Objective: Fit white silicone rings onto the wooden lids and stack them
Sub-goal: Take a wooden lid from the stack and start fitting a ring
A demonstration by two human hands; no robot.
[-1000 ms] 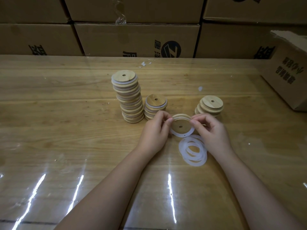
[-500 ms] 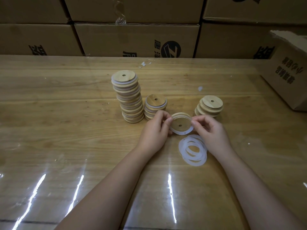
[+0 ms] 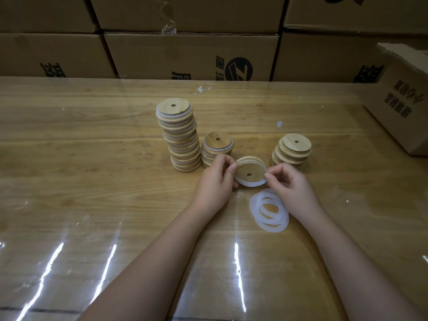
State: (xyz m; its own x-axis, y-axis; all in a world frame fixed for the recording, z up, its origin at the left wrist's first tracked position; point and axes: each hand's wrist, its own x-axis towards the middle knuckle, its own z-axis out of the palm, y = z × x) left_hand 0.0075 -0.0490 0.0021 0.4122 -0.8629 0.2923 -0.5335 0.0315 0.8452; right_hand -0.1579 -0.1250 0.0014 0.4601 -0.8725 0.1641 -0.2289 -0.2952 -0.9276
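Wooden lid [image 3: 252, 167], round, white silicone ring [image 3: 250, 183], left hand [image 3: 214, 181], right hand [image 3: 293, 184] pinching

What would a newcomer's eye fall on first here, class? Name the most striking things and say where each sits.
First come the two hands at centre: the left hand and right hand pinch a wooden lid with a white ring around its edge. Behind them to the left rises a tall stack of lids, and loose white rings lie on the table beside the right wrist.
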